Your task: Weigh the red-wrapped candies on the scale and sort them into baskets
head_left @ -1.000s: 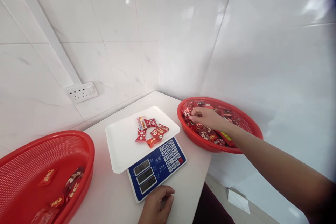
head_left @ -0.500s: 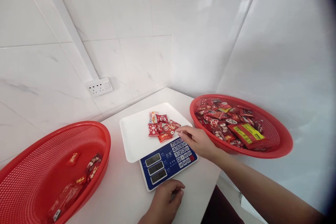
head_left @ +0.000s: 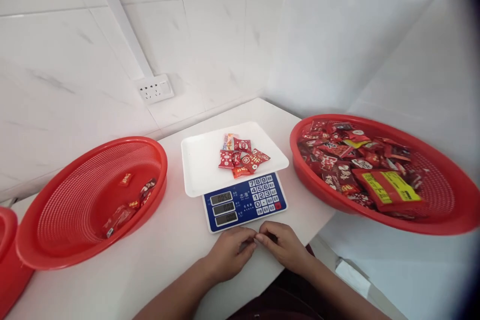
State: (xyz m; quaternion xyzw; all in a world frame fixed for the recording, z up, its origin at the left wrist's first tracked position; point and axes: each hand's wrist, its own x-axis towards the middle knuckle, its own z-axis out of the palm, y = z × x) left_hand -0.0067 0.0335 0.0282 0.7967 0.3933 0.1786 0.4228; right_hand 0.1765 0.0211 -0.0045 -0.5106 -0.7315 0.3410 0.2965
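My left hand (head_left: 231,252) and my right hand (head_left: 284,245) rest at the table's near edge, just below a blue-and-white weighing scale (head_left: 245,202). Their fingers are curled, and the fingertips of both meet or nearly meet. Nothing shows between them. On the scale's white tray (head_left: 200,162) lies a small pile of wrapped candies (head_left: 249,160), mostly red with one pale, colourful packet. The scale's top display appears to read 0.050.
To the right stands a red basket (head_left: 296,147) heaped with red packets, among them a larger red-and-yellow pack (head_left: 388,190). Another red basket (head_left: 28,240) with a few packets is at the left, beside part of a further red container (head_left: 9,260). A wall socket (head_left: 155,88) sits behind.
My right hand has drawn back from the candies on the tray to beside my left hand. The view has shifted, bringing the further red container in at the left.
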